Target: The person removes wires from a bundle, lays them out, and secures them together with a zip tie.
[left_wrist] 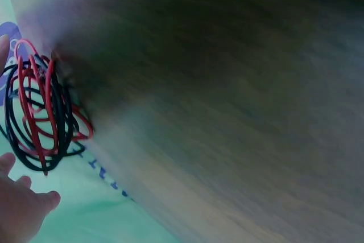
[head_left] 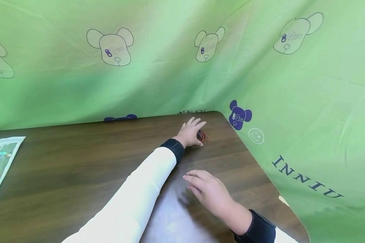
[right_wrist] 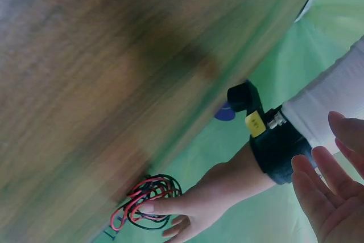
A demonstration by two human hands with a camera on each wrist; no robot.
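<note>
Toward the far right corner of the table lies a coiled bundle of red and black wire (head_left: 202,136). My left hand (head_left: 189,132) reaches over beside it, fingers spread. In the left wrist view the wire coil (left_wrist: 52,112) sits in front of the parted fingers, with loops sticking out. From the right wrist, the left thumb overlaps the coil (right_wrist: 149,189). Nearer to me, my right hand (head_left: 211,192) hovers over the table with loosely bent fingers and holds nothing; its fingers show at the lower right of its own wrist view.
The brown wood-grain table (head_left: 79,162) ends against a green printed curtain (head_left: 170,77) at the back and right. A flat green-and-white packet (head_left: 3,162) lies at the left edge. A small pale piece (head_left: 283,200) shows at the table's right edge.
</note>
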